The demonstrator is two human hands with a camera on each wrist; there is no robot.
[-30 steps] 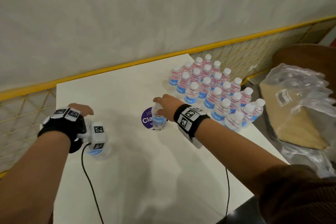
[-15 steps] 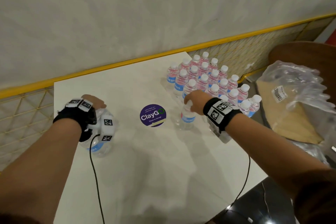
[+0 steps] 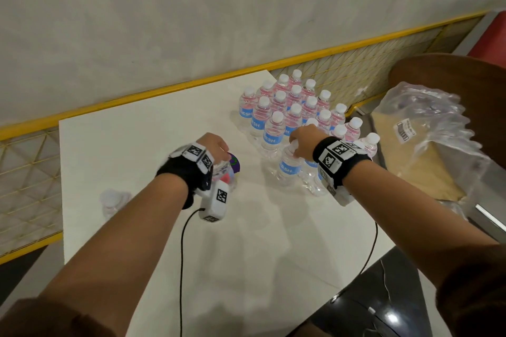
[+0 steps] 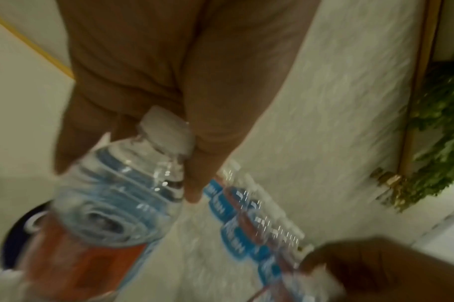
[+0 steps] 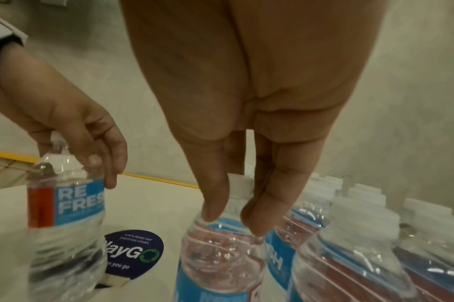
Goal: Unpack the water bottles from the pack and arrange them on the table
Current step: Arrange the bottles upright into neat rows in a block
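Observation:
Small clear water bottles with blue and red labels and white caps. My left hand (image 3: 217,149) (image 4: 143,163) grips one bottle (image 3: 225,175) (image 4: 104,204) by its cap, holding it over a round purple sticker (image 5: 135,253) mid-table. My right hand (image 3: 302,142) (image 5: 232,216) pinches the cap of another bottle (image 3: 289,165) (image 5: 220,255), which stands at the front left corner of the grouped bottles (image 3: 295,107). Those stand upright in rows at the table's far right. A lone bottle (image 3: 111,200) stands near the left edge.
The white table (image 3: 153,117) meets a yellow-railed mesh barrier (image 3: 164,90) below the wall. On a brown chair (image 3: 449,71) to the right lie crumpled clear plastic wrap (image 3: 427,123) and a cardboard sheet (image 3: 421,169). Cables trail from both wrists across the near table.
My left hand carried its bottle from the table's left side to the middle, over the sticker. My right hand moved its bottle rightward from the sticker to the front of the group.

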